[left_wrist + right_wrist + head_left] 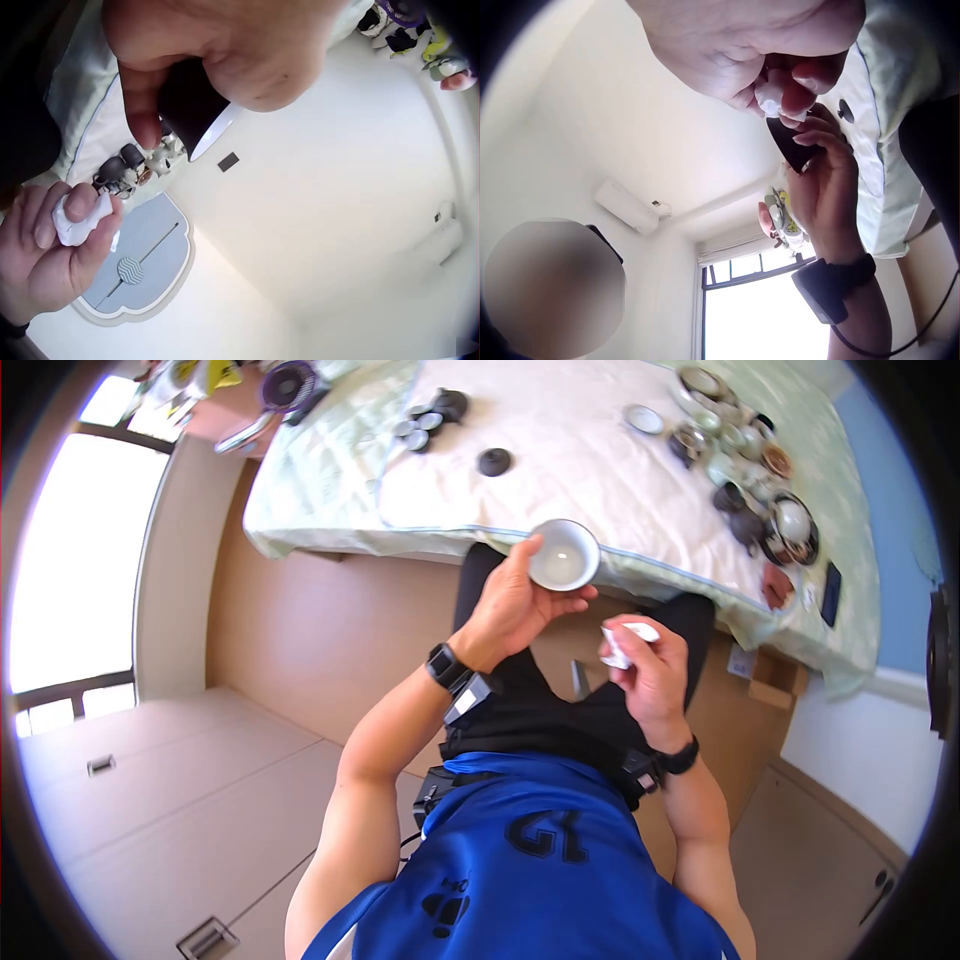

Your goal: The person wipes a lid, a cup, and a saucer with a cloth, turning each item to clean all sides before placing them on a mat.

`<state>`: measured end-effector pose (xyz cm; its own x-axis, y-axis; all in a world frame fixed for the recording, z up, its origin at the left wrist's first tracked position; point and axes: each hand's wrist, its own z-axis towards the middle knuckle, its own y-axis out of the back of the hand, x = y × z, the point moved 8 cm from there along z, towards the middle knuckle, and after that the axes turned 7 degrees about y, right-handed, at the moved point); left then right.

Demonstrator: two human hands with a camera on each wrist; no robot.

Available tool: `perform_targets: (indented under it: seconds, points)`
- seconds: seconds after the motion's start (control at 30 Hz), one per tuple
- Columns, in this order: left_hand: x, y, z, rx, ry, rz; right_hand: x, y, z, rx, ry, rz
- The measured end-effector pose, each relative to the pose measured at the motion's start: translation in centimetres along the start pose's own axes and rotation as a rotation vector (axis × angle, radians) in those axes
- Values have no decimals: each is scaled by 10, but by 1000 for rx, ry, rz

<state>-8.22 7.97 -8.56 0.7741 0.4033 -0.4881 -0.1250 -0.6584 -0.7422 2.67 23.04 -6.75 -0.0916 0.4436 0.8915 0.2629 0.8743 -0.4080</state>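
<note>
My left hand [520,608] holds a small bowl [563,556], thumb at its rim and fingers beneath. The bowl is pale inside; in the left wrist view its outer wall [191,101] looks dark. Just right of it, in the head view, my right hand [652,678] pinches a crumpled white tissue [622,648] between thumb and curled fingers. The tissue [81,219] also shows from the left wrist. A gap separates tissue and bowl in the head view. Both hands are above the lap, at the table's near edge.
On the cloth-covered table [560,470], a small dark round pot or lid [494,462] stands ahead, with several small cups [416,440] behind it. A saucer [643,419] lies to the right, before a crowd of teaware [745,450]. A phone [831,594] lies at the right edge.
</note>
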Motion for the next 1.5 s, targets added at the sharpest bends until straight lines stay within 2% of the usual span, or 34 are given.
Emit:
perform_targets:
  seconds: [0.13,0.27,0.33,0.43,0.47,0.53,0.63,0.77,0.9,1.1,1.2,1.33,1.4,1.5]
  points:
    - [-30,34,-2,-105,-28,18,-21,16,1,-78,-59,40]
    - [-75,99,7,-328,-20,103,-34,22,-5,-91,-108,46]
    - [-103,146,18,-399,-94,88,-36,24,-4,-94,-112,35]
    - [-151,188,13,-658,-220,155,-38,26,-2,-110,-104,12]
    - [-166,201,15,-668,-245,166,-38,27,-1,-109,-107,9]
    - [-194,237,18,-795,-300,232,-38,30,0,-111,-116,3]
    - [-225,265,18,-939,-371,216,-41,34,2,-118,-118,-6]
    - [-252,270,25,-1038,-422,183,-45,39,5,-148,-127,-51]
    - [-271,273,42,-964,-509,220,-47,39,9,-155,-132,-98]
    - [-282,281,54,-1055,-535,244,-52,37,18,-175,-166,-95]
    - [-292,284,54,-1117,-502,454,-53,36,25,-173,-178,-100]
    - [-301,286,57,-1099,-565,367,-60,36,32,-161,-195,-115]
    - [-319,283,59,-1079,-597,314,-62,38,33,-167,-207,-123]
    - [-357,267,70,-954,-655,329,-66,41,34,-186,-226,-114]
